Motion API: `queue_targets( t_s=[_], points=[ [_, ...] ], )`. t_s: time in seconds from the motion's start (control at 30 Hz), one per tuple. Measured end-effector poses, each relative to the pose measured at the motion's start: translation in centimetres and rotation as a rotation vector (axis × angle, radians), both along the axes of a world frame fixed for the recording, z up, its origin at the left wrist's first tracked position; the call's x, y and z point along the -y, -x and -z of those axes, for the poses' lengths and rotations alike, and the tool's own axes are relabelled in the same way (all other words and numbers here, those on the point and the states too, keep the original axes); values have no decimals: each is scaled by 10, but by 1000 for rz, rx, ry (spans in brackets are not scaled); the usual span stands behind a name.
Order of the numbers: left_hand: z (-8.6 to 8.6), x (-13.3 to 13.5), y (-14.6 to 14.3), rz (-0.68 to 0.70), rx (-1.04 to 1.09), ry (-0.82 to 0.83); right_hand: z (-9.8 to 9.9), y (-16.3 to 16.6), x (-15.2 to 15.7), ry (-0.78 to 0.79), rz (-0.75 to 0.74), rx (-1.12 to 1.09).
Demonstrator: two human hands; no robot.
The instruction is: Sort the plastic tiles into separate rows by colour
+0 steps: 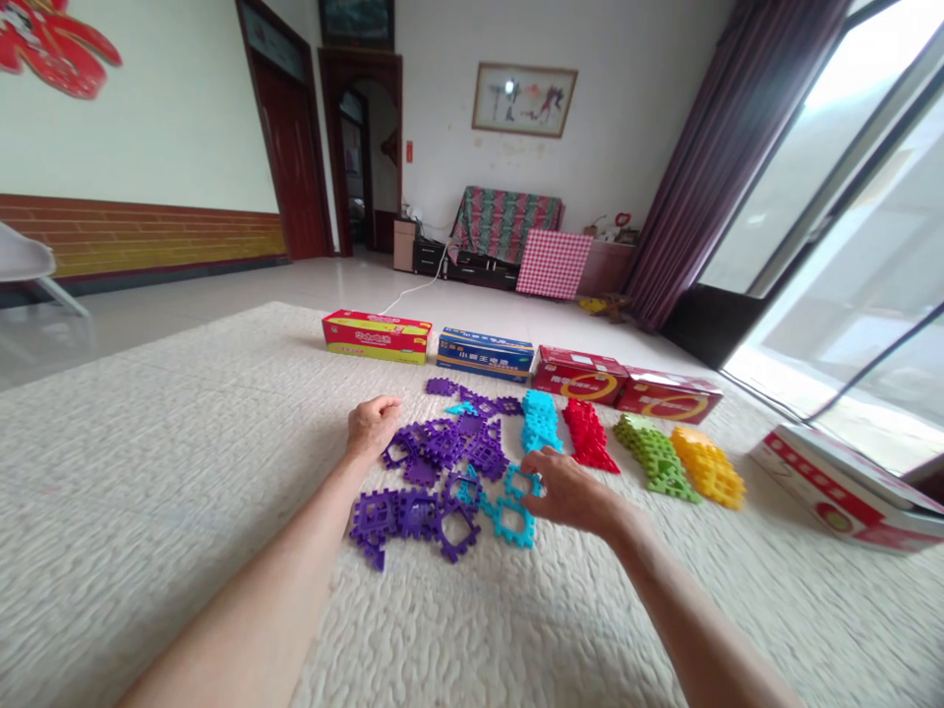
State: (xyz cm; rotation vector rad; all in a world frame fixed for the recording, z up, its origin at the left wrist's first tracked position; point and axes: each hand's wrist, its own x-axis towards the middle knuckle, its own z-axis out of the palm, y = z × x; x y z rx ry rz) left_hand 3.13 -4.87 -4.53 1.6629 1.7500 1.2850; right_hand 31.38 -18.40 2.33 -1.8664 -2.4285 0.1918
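Purple interlocking plastic tiles [442,442] lie in a loose heap in front of me, with a few light-blue ones among them. My left hand [375,425] rests at the heap's left edge, its fingers curled in; whatever they may hold is hidden. On the heap's right side my right hand [564,487] has its fingers bent round the edge of a light-blue tile [520,481]. Another light-blue tile [513,522] lies just below it. Beyond that hand is a stack of light-blue tiles [541,418].
Rows of red tiles [588,433], green tiles [655,457] and yellow tiles [708,466] lie to the right. Behind stand a red-yellow box [377,337], a blue box [485,355] and two red boxes [579,375]. A white-red carton [841,487] sits far right on the quilted cover [192,442].
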Motion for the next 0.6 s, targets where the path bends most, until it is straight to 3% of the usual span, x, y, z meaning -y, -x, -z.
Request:
queue_targets(
  t_s=[0.2,0.3,0.43,0.6],
  points=[
    [-2,1,0,-3,-10,11,1,-7,-1,-69,2,-42],
    [-2,2,-1,-2,-22,5,-2,-23,-5,-184,27,-106],
    [-4,2,-1,0,-23,23,3,-37,-10,-336,55,-51],
    [-5,2,-1,0,-23,44,14,-37,-12,-415,88,29]
  ],
)
